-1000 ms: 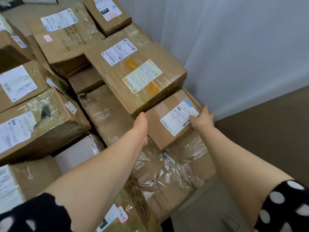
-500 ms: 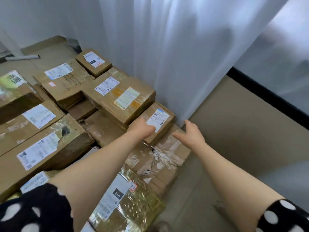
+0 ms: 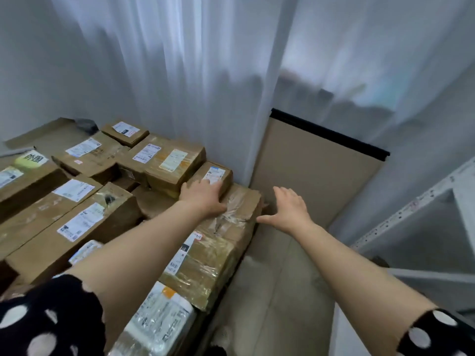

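A small brown cardboard box point(image 3: 217, 174) with a white shipping label lies at the right end of a pile of parcels. My left hand point(image 3: 203, 196) rests flat on its near side, fingers stretched over the top. My right hand point(image 3: 289, 210) hovers open in the air to the right of the pile, fingers spread, touching nothing. Under the small box lies a larger box point(image 3: 240, 214) wrapped in crinkled clear tape.
Several taped, labelled cartons point(image 3: 169, 160) fill the left and middle, and a plastic-wrapped parcel point(image 3: 164, 319) lies nearest me. A white curtain point(image 3: 192, 73) hangs behind. A beige panel with a black edge point(image 3: 316, 170) stands on the right, beside a white metal rack point(image 3: 411, 209). Bare floor point(image 3: 277, 291) runs along the pile.
My right hand came off the small box's right edge and moved right into the air. My left hand stayed on the box. The view pulled back and tilted up.
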